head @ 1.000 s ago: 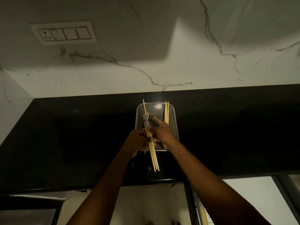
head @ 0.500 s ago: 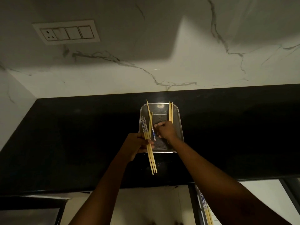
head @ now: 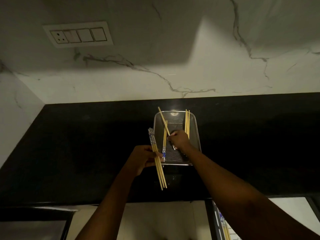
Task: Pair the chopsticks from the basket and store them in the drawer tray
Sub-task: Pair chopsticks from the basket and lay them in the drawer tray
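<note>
Risk sits mostly in the two grips. Nearest, at the lower right below the worktop edge, the dark drawer tray already shows a few pale sticks with blue-patterned ends, though it is cut off by the frame and I cannot count them.

Over the black stone worktop, the left hand curls round a bundle of bamboo chopsticks with blue-and-white patterned tops. It grips them about mid-length, so both ends fan free. A slackened thumb could let one slide out and drop to the worktop or the floor. Feeding another stick into an already full fist makes that likelier.

Just beyond, the right hand is inside the rectangular steel mesh basket, fingers pinching a single pale chopstick near its lower end. The far end slants up over the far-left rim. Held so low, it could swing, catch the rim, or flick the two patterned sticks lying beside it along the left wall. A whitish tip shows under the fingers, too small to tell its pattern, so a mismatched pairing is possible.

A plain bamboo pair leans at the basket's right wall, untouched. Behind it, the marble wall carries a white switch plate.
</note>
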A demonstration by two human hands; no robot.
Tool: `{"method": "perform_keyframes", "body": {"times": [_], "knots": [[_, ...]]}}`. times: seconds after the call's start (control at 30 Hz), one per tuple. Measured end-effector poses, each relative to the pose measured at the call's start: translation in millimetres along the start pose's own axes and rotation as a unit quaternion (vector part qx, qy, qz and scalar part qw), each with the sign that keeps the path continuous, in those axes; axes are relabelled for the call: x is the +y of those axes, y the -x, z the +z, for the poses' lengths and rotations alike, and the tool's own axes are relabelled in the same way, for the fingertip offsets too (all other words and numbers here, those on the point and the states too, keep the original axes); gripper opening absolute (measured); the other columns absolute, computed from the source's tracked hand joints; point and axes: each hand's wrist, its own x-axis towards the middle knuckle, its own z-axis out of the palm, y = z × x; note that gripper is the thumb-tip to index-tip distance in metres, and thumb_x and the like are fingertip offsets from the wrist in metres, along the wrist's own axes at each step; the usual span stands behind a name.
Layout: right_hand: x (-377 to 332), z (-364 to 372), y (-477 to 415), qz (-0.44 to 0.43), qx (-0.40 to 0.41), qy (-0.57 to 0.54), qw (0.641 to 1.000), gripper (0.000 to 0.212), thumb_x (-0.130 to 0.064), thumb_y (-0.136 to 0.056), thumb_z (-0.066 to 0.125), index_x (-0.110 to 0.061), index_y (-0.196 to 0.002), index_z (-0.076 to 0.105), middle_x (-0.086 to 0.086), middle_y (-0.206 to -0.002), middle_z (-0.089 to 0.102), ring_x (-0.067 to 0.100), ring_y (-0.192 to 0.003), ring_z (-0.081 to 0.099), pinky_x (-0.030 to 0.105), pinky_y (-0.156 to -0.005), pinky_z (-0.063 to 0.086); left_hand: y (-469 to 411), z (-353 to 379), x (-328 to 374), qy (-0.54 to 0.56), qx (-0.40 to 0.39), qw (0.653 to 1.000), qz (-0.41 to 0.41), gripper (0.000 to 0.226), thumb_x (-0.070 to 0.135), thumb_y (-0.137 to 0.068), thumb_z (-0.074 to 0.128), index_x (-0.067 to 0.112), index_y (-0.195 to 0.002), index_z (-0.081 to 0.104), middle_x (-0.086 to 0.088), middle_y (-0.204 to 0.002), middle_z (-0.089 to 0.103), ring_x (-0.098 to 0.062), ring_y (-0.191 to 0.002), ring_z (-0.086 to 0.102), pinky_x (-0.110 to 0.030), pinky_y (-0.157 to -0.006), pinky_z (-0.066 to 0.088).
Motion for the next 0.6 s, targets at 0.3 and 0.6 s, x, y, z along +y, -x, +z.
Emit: {"method": "perform_keyframes", "body": {"times": [0.3, 0.6], "knots": [[10, -46, 46, -0.064, -0.127, -0.344, 0.928, 0.041, 0.009, -0.097, 0.036, 0.002, -0.131, 0.058, 0.024, -0.122, 0.069, 0.035, -0.114, 0.069, 0.039, -0.098, 0.056, -4, 18, 1, 0.041, -0.032, 0.999, -0.010, 0.021, 0.003, -0.093, 0.065, 0.001, -0.114, 0.066, -0.014, -0.099, 0.079, -0.029, -0.091, 0.078, -0.031, -0.070, 0.063], [19, -63, 92, -0.102, -0.100, -0.369, 0.918, 0.033, -0.009, -0.103, 0.052, -0.006, -0.135, 0.061, 0.015, -0.121, 0.072, 0.025, -0.103, 0.074, 0.037, -0.084, 0.061, 3, 59, 2, 0.042, -0.097, 0.994, -0.008, 0.021, 0.003, -0.094, 0.063, 0.002, -0.114, 0.068, -0.016, -0.104, 0.079, -0.032, -0.094, 0.078, -0.033, -0.071, 0.063]]}}
